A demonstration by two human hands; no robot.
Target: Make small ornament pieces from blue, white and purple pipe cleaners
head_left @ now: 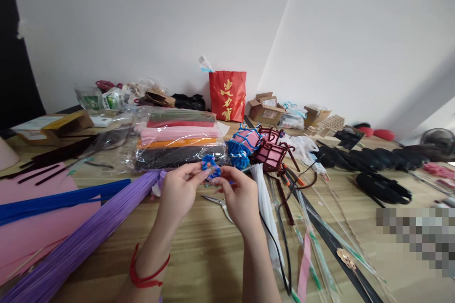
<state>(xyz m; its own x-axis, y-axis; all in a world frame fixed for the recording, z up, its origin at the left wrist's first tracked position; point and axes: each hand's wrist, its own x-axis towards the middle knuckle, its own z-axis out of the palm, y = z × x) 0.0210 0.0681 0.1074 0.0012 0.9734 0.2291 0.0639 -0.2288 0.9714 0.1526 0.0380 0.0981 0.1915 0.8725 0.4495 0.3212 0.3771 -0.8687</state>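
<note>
"What's closest to you?"

"A red cord [137, 274] round the left wrist, at seven o'clock from the work. Then the scissors [225, 208], metal-bladed, on the wood-grained table [199, 251] at five."

"And the grip?"

"The left hand [183, 182] pinches the blue piece [209, 163] between thumb and fingertips; the right hand [240, 191] pinches its right edge. It's fuzzy, looped, and held up just above the table, between both hands."

"What flanks them?"

"Purple stems [106, 227], a long smooth sheaf, at eight o'clock; white stems [265, 203] at four."

"Beyond?"

"At eleven, a shiny clear packet [179, 154] of green, red, pink, orange and black bundles. At two, pink blocky shapes [270, 154] caged in fuzzy dark-brown bars."

"Any writing?"

"Farther off, at twelve to one, a glossy red bag [227, 97] bears gold Chinese characters running downward; I can't read them surely. Right of it, a cardboard box [266, 112] carries a white label, its print too small."
</note>
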